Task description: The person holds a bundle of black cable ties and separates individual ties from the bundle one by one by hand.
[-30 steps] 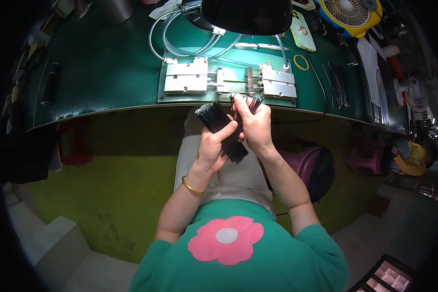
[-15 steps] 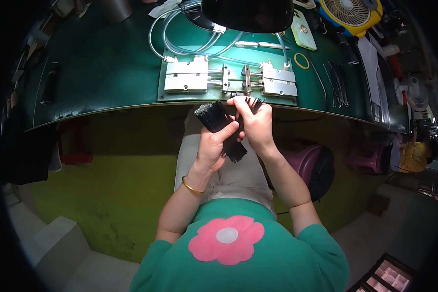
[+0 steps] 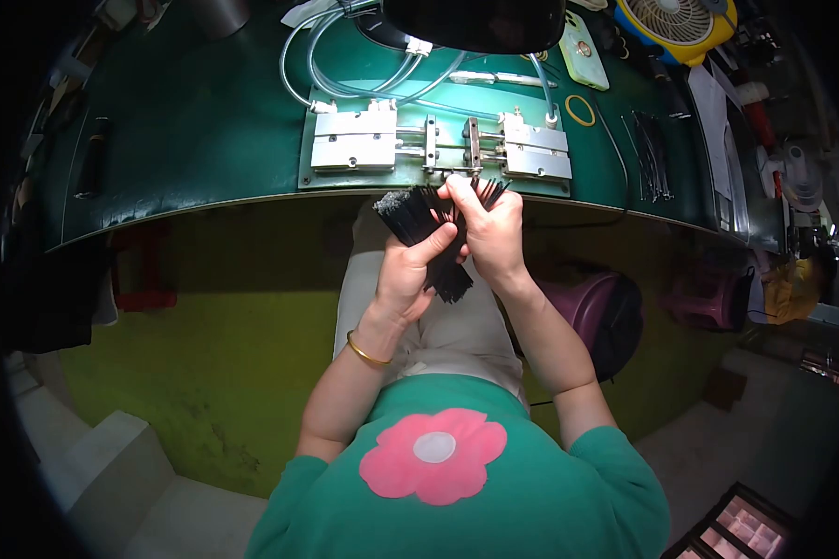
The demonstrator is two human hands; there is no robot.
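Fingers of the left hand (image 3: 403, 277) wrap a bundle of black strips (image 3: 426, 233) just off the worktop's (image 3: 196, 140) near edge; right hand (image 3: 490, 235) pinches a few strips beside the metal fixture (image 3: 438, 149).

green bench (image 3: 205, 140) | metal fixture (image 3: 438, 149) | clear tubing (image 3: 345, 84) | phone (image 3: 584, 51) | rubber band (image 3: 579, 110)

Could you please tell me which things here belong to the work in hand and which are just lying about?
In use: bundle of black strips in left hand; right hand; metal fixture.
Lying about: yellow fan, phone, rubber band, loose strips.
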